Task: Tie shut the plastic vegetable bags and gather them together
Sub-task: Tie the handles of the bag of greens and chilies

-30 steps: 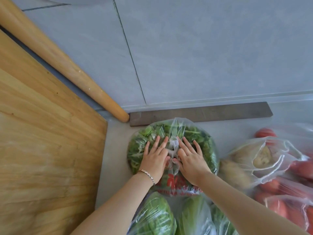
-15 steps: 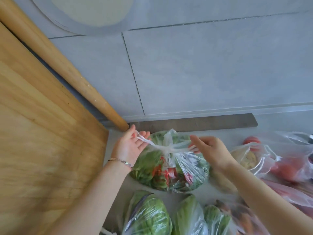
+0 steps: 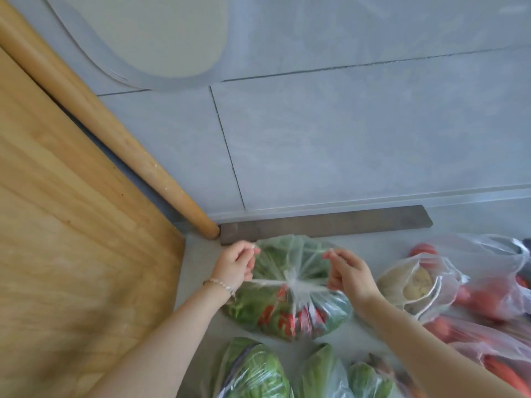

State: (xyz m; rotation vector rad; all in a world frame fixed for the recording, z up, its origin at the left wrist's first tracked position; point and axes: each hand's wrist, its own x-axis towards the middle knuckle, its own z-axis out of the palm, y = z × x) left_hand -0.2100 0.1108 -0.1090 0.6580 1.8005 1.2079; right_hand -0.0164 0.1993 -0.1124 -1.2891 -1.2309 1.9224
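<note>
A clear plastic bag of leafy greens [image 3: 270,314] with red print lies on the grey floor in front of me. Its two handles are crossed into a knot [image 3: 292,282] at the bag's middle. My left hand [image 3: 234,264] pinches the left handle end, pulled out to the left. My right hand [image 3: 349,275] pinches the right handle end on the other side. Both strands run taut from the knot to my fingers.
A bag of cabbage [image 3: 253,372] and a bag of greens [image 3: 353,377] lie near the bottom edge. Bags of potatoes [image 3: 413,282] and tomatoes [image 3: 488,294] sit at right. A wooden table [image 3: 71,254] and its leg [image 3: 138,168] stand at left; a dark strip [image 3: 324,224] runs behind.
My hands went from pressing flat on the bag to lifting its handles, then drew apart sideways, pulling the knot down tight onto the bag. The view has tilted up a little.
</note>
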